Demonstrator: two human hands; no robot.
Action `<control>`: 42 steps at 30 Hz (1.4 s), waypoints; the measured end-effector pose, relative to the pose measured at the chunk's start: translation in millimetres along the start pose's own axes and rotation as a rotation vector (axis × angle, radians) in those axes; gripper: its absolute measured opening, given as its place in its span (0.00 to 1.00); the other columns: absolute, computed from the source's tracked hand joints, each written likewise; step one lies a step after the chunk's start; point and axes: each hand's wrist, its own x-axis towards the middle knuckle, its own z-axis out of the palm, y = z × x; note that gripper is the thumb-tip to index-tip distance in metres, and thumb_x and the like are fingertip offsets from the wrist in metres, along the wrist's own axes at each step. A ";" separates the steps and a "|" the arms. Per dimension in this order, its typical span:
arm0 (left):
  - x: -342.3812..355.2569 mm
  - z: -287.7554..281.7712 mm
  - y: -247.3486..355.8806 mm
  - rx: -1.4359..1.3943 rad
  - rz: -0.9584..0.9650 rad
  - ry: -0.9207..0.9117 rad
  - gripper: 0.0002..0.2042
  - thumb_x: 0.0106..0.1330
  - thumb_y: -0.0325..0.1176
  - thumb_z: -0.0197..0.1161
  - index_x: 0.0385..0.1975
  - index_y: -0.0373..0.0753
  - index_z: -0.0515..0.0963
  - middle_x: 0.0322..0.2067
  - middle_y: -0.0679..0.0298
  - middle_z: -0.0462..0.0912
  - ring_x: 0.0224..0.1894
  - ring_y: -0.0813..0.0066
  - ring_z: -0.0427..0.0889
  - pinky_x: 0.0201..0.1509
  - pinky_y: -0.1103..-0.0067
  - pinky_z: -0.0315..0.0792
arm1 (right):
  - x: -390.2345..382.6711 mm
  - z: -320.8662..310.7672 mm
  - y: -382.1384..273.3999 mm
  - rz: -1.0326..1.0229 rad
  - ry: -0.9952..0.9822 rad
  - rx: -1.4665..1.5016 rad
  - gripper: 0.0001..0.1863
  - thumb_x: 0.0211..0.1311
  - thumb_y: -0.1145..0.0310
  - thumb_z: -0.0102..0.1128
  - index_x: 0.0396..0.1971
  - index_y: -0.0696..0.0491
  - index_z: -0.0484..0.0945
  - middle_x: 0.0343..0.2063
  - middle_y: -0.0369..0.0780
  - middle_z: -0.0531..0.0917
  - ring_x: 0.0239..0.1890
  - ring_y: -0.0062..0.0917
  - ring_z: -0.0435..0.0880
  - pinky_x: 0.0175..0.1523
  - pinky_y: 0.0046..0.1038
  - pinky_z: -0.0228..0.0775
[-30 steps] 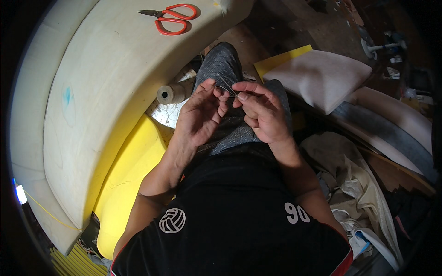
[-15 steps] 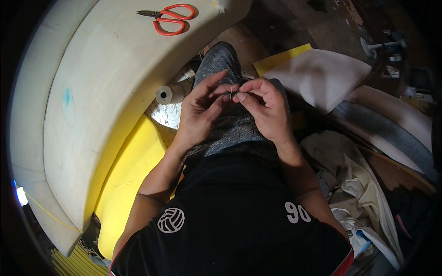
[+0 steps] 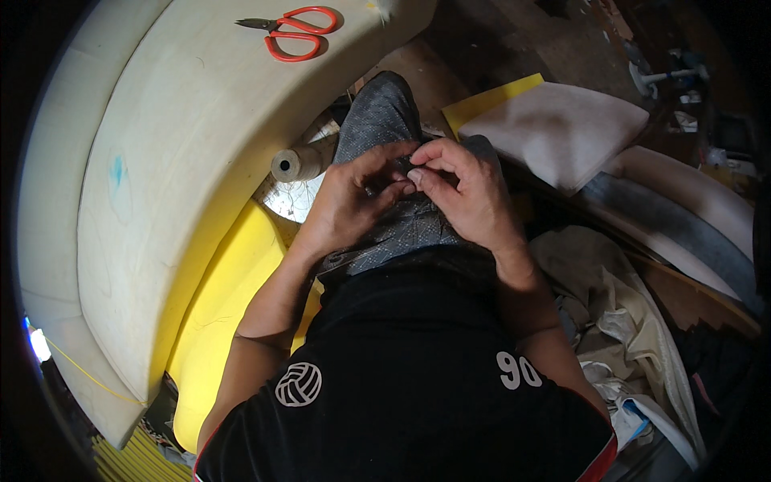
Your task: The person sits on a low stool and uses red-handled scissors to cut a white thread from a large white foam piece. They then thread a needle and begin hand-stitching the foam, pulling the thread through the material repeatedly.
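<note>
My left hand (image 3: pixel 353 197) and my right hand (image 3: pixel 458 189) meet over my grey patterned trousers (image 3: pixel 377 104), fingertips pinched close together; the fine item between them is too small and hidden to make out. Just left of my left hand, a beige spool of thread (image 3: pixel 297 164) lies on its side. Farther up, red-handled scissors (image 3: pixel 297 40) rest on a long curved cream cushion (image 3: pixel 152 120) with a small blue stain.
A yellow foam piece (image 3: pixel 209 305) lies beside my left arm. At the right are a pale triangular pad (image 3: pixel 554 132), long curved padded pieces (image 3: pixel 666 193) and crumpled beige fabric (image 3: pixel 610 313). A cluttered dark floor (image 3: pixel 514 40) shows at the back.
A curved needle or wire and thread showed between my fingers earlier; now they are hidden. My left fingers have lifted, then lowered and closed in, and my right hand has tilted inward.
</note>
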 end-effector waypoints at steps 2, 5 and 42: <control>0.1 -3.5 -12.0 -0.270 -0.104 -0.065 0.24 0.61 0.18 0.64 0.58 0.36 0.72 0.32 0.64 0.84 0.31 0.78 0.83 0.36 0.82 0.77 | 6.4 -12.1 -8.7 0.049 -0.028 0.025 0.07 0.60 0.73 0.63 0.39 0.55 0.79 0.31 0.43 0.84 0.33 0.31 0.85 0.39 0.28 0.75; 1.1 -4.6 -15.4 -0.760 -0.303 0.009 0.22 0.60 0.21 0.66 0.56 0.36 0.73 0.29 0.64 0.82 0.27 0.82 0.79 0.32 0.84 0.73 | 15.3 -14.9 -4.7 0.019 0.248 -0.156 0.08 0.61 0.73 0.63 0.39 0.55 0.79 0.33 0.42 0.84 0.32 0.29 0.84 0.38 0.28 0.74; -4.5 17.5 -30.6 -0.980 -0.126 0.197 0.22 0.65 0.20 0.59 0.59 0.38 0.66 0.34 0.65 0.79 0.28 0.79 0.80 0.30 0.83 0.75 | -11.4 23.5 17.8 0.381 -0.112 0.621 0.05 0.65 0.72 0.57 0.36 0.58 0.77 0.24 0.34 0.80 0.21 0.11 0.75 0.23 0.15 0.66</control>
